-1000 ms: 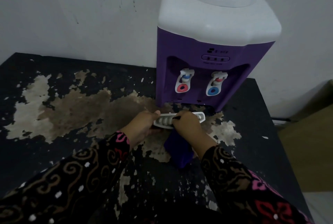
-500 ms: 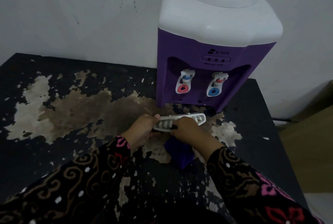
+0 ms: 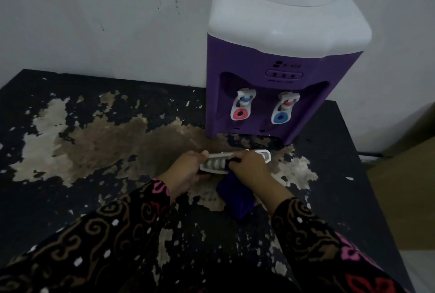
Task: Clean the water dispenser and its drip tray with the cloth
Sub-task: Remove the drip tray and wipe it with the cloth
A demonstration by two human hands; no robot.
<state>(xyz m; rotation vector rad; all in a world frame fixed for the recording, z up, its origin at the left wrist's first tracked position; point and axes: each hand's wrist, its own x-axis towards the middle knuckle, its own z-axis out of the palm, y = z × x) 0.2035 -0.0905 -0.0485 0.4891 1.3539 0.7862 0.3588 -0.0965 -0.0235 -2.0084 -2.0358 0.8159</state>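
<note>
my left hand has its grip closed round the left end of the white drip tray, lifting it just above the desk, near side of the purple water dispenser. the tray's long axis runs left to right, its far-right end poking free. my right hand is closed on the dark blue cloth, pressed to the tray's middle; the cloth hangs down toward me. i judge the next wipe should run rightward along that axis.
</note>
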